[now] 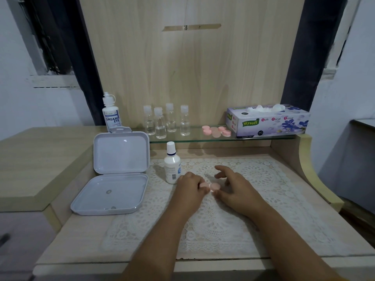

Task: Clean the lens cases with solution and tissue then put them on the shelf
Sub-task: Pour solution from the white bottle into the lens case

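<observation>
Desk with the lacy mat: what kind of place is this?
Probably a dressing table in a bedroom at home. It has a lace mat, a small glass shelf with a tissue box and little bottles, and a window with dark curtains behind.

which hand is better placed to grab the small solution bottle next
Probably the right hand: its fingers are free, though it is farther away. The left hand is right beside the solution bottle but already pinches the pink lens case.
</observation>
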Action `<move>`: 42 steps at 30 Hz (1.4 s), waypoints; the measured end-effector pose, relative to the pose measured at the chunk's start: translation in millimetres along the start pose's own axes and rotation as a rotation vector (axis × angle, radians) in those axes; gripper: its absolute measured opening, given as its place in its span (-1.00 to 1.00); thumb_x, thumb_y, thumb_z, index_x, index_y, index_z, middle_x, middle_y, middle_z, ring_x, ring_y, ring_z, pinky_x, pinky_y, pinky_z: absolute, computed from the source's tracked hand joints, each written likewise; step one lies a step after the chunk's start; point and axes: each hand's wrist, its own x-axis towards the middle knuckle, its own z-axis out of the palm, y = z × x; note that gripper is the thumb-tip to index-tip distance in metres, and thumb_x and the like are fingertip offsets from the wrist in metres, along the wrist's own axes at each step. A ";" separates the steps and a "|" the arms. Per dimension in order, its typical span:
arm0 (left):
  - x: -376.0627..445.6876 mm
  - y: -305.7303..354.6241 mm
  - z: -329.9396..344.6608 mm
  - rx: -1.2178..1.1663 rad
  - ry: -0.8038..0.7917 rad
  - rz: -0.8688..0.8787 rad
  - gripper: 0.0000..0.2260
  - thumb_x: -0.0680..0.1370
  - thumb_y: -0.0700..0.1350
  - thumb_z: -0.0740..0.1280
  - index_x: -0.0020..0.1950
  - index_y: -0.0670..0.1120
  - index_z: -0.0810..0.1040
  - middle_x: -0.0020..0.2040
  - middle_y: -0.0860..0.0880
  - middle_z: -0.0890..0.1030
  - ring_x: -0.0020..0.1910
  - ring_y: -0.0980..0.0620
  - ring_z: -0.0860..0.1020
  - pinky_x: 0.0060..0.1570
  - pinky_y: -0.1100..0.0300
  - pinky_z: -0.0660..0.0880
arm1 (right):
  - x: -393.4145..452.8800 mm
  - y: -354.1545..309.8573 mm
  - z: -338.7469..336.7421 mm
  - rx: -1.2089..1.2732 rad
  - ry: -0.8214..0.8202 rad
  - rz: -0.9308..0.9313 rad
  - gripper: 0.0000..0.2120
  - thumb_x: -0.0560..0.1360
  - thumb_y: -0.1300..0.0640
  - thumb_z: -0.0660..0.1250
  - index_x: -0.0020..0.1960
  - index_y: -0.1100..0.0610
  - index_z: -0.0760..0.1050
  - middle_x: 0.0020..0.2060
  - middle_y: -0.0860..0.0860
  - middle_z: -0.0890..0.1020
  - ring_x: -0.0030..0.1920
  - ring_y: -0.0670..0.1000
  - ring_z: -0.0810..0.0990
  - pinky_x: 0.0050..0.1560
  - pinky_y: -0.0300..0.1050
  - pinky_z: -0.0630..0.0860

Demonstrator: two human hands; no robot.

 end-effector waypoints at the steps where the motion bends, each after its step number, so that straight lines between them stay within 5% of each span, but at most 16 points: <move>1: -0.3 0.0 0.1 -0.001 -0.002 0.000 -0.87 0.52 -0.09 0.36 -0.01 -0.11 0.60 0.02 -0.02 0.48 0.08 0.01 0.44 0.13 0.10 0.43 | -0.4 0.9 0.0 0.019 -0.008 -0.009 -0.45 0.50 -0.03 0.34 0.42 -0.19 0.22 0.18 -0.19 0.53 0.14 -0.13 0.45 0.17 -0.08 0.44; 6: 0.1 0.7 -0.1 0.007 -0.003 -0.004 -0.87 0.53 -0.09 0.35 0.00 -0.12 0.60 0.03 -0.03 0.48 0.09 0.00 0.43 0.14 0.09 0.43 | 3.4 0.0 1.3 -0.030 -0.016 0.010 -0.44 0.46 -0.07 0.40 0.40 -0.10 0.30 -0.02 -0.19 0.55 0.03 -0.13 0.48 0.09 -0.11 0.47; 11: -0.5 0.6 -0.2 -0.003 -0.005 -0.001 -0.86 0.53 -0.08 0.36 0.02 -0.12 0.59 0.02 -0.03 0.48 0.08 0.00 0.44 0.14 0.09 0.43 | 1.4 3.4 1.4 -0.003 -0.022 0.002 -0.46 0.51 -0.02 0.31 0.43 -0.20 0.21 0.14 -0.25 0.53 0.16 -0.11 0.45 0.21 -0.01 0.43; 18: 0.0 1.7 -0.5 0.002 -0.007 -0.012 -0.88 0.53 -0.08 0.35 0.00 -0.10 0.59 0.03 -0.02 0.48 0.09 0.00 0.43 0.15 0.09 0.43 | 5.4 3.7 3.2 -0.073 0.010 0.000 -0.41 0.46 -0.12 0.39 0.43 -0.11 0.27 0.01 -0.24 0.53 0.07 -0.13 0.41 0.15 -0.07 0.41; 22: -0.1 1.3 0.0 -0.003 -0.012 -0.010 -0.87 0.53 -0.07 0.36 0.00 -0.11 0.59 0.03 -0.02 0.47 0.09 0.00 0.43 0.15 0.09 0.43 | 6.0 4.3 4.1 -0.147 -0.017 -0.046 -0.58 0.54 -0.08 0.29 0.38 -0.07 0.40 0.13 -0.17 0.55 0.15 -0.10 0.40 0.20 -0.10 0.34; 26: 0.3 0.1 -0.6 -0.020 -0.016 0.004 -0.85 0.52 -0.08 0.36 0.01 -0.13 0.61 0.02 -0.02 0.47 0.06 0.02 0.44 0.05 0.24 0.38 | 6.5 5.4 5.1 -0.208 -0.027 -0.076 -0.69 0.56 -0.12 0.24 0.26 -0.10 0.51 0.04 -0.14 0.50 0.09 -0.09 0.40 0.12 -0.15 0.32; 29: 1.2 -0.8 -2.9 -0.044 -0.025 0.013 -0.84 0.52 -0.12 0.36 0.07 -0.14 0.61 0.04 -0.04 0.47 0.04 0.03 0.45 -0.03 0.33 0.31 | 7.2 5.1 4.7 -0.202 -0.026 -0.072 -0.72 0.55 -0.11 0.25 0.23 -0.11 0.53 -0.02 -0.18 0.47 0.06 -0.12 0.38 0.11 -0.15 0.33; 33: 1.9 -2.8 -1.7 -0.044 -0.035 0.007 -0.71 0.54 -0.16 0.34 0.26 -0.10 0.55 0.11 -0.05 0.48 0.14 0.02 0.43 0.12 0.28 0.31 | 6.6 3.7 4.3 -0.188 -0.021 -0.071 -0.75 0.55 -0.10 0.26 0.19 -0.10 0.55 -0.06 -0.20 0.46 0.04 -0.11 0.39 0.11 -0.14 0.35; 42: 3.4 -4.4 0.0 -0.032 -0.036 0.028 -0.82 0.54 -0.16 0.34 0.12 -0.05 0.62 0.04 -0.01 0.49 0.10 0.03 0.43 0.08 0.26 0.31 | 6.3 -3.3 4.5 -0.265 0.040 -0.002 -0.73 0.51 -0.16 0.28 0.15 -0.11 0.58 0.02 -0.14 0.54 0.10 -0.10 0.39 0.04 -0.12 0.22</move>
